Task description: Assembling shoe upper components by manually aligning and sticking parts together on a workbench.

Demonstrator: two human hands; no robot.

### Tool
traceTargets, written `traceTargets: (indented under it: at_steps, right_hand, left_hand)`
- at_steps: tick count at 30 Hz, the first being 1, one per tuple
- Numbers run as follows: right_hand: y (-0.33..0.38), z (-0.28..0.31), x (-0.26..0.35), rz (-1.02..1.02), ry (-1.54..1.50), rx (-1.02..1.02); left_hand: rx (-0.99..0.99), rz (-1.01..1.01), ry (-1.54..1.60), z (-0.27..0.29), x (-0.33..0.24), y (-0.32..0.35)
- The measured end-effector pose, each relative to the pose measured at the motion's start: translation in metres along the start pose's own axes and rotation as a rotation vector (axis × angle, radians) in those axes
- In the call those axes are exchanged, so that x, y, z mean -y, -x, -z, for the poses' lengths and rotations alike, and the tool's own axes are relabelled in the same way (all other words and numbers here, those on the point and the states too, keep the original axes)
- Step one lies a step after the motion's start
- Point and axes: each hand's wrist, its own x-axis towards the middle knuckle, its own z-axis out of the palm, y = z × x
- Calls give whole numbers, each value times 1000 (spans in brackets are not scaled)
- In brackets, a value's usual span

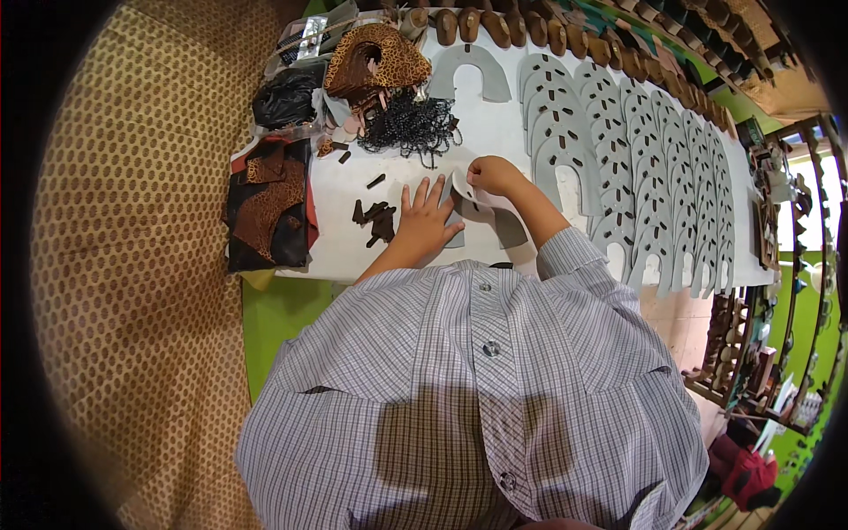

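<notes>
My left hand (424, 221) lies flat with its fingers spread, pressing on a grey U-shaped cut piece (510, 228) at the near edge of the table. Just to its right, the thumb and fingers of my right hand (491, 175) are pinched together at the curved top of this piece. A pale curled edge shows beside those fingertips. Part of the piece is hidden under my hands. Left of my left hand lies a small heap of dark brown strips (378, 223), with a single dark strip (377, 181) above it.
Overlapping rows of grey U-shaped pieces (609, 159) with dark tabs cover the table's right. Wooden shoe lasts (503, 31) line the far edge. Black cord (411, 124), leopard-print pieces (375, 62) and a black bag (287, 95) sit far left. A patterned curtain (141, 265) hangs at left.
</notes>
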Motion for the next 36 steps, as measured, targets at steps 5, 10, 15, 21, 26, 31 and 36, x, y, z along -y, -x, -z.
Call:
traceTargets:
  at_steps: [5,10,15,21,26,31,36]
  right_hand:
    - [-3,6,-1,35,77,7]
    - [-9,17,-4,19,178,97]
    - [-12,16,-6,21,167,104]
    - [-15,15,-20,51,116,102]
    - [-2,21,-10,-287,-296,-195]
    - [23,25,-11,-240,-292,-188]
    - [24,13,-18,-171,-89,-320]
  left_hand:
    - [-40,6,-13,-6,-3,2]
    - [-16,26,-22,-5,-5,2]
    - [-5,31,-22,-3,-6,1]
    - [34,29,-37,3,-8,-5]
    - [-21,28,-48,2,-3,-9]
    - [-37,40,6,6,-4,-12]
    - [63,48,-25,14,-7,-19]
